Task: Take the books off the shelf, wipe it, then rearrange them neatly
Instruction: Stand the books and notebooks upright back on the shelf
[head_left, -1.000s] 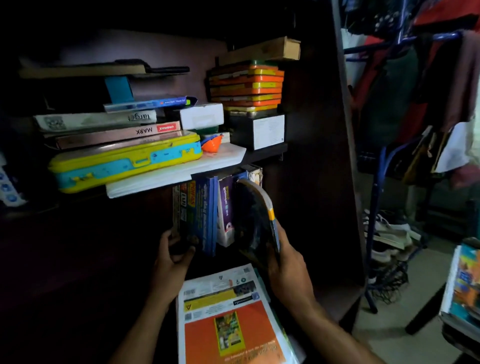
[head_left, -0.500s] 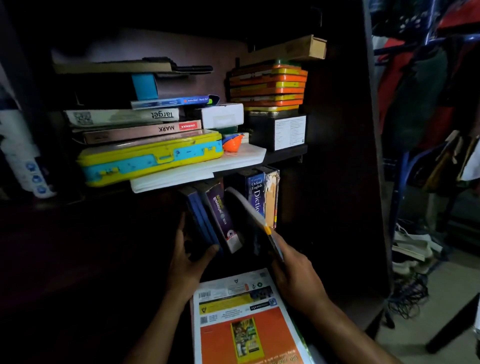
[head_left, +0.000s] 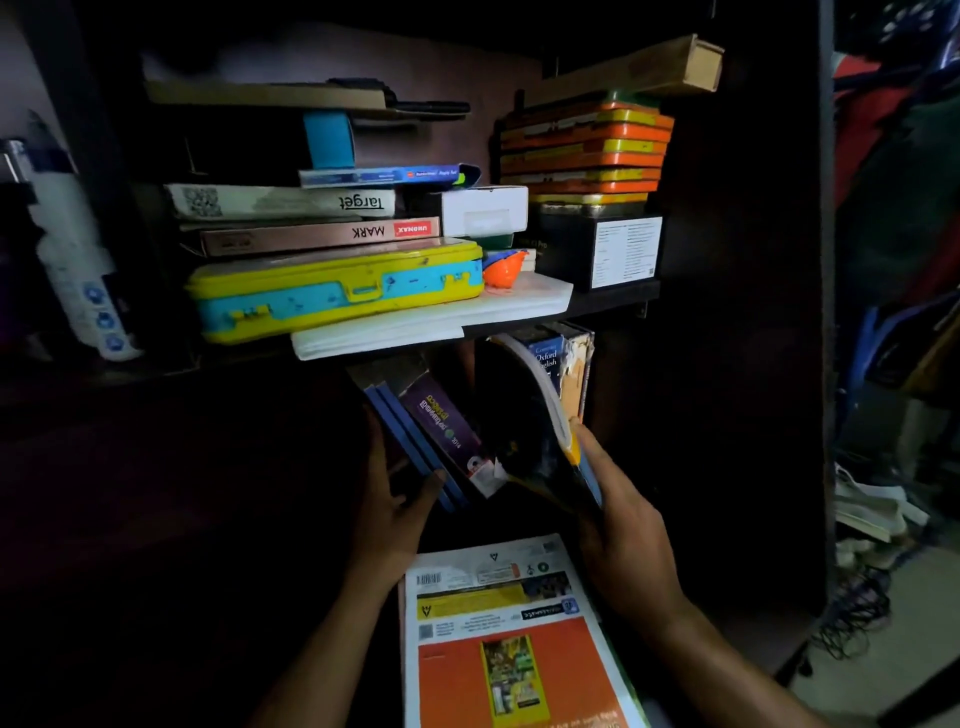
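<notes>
On the dark lower shelf stand several books. Thin blue books (head_left: 410, 441) and a purple book (head_left: 441, 426) lean to the left; my left hand (head_left: 395, 499) holds them from the left, thumb across the blue spines. My right hand (head_left: 618, 525) grips the lower edge of a dark, curved paperback (head_left: 524, 431) with white page edges, tilted between the purple book and an Oxford English dictionary (head_left: 550, 358) that stands upright at the right. An orange and white book (head_left: 509, 639) lies flat in front, below my hands.
The upper shelf (head_left: 613, 299) carries a yellow and blue case (head_left: 332, 291), flat boxes marked target and MARK, a white box, a black box and stacked orange tins (head_left: 587, 150). The cabinet's dark side wall (head_left: 748, 312) stands at the right; clothes and shoes lie beyond.
The blue and purple books have tipped further left under my left hand. My right hand has swung the dark paperback up and in toward the dictionary. The camera has moved closer.
</notes>
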